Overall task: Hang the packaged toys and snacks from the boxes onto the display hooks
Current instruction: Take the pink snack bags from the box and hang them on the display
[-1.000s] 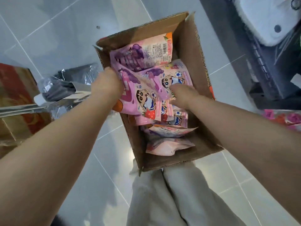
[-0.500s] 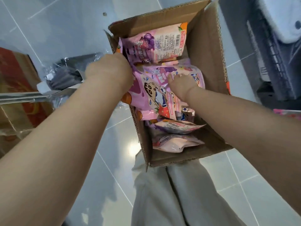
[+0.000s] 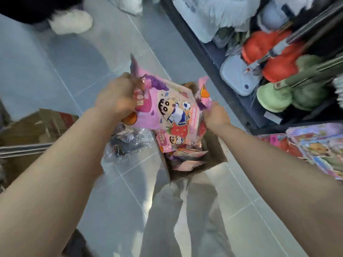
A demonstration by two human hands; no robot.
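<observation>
Bundle of pink cartoon snack packets (image 3: 174, 112) was held above the far end of the cardboard box (image 3: 217, 153), left hand (image 3: 116, 97) clenched round its left edge, right hand (image 3: 215, 117) grasped its right edge, more packets (image 3: 187, 156) lay against the box's near wall, box stood on grey tiled floor (image 3: 65, 67)

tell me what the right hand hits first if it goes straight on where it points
The pink packets, whose edge the right hand grips; beyond them likely the left hand, though blur leaves depth unclear.
</observation>
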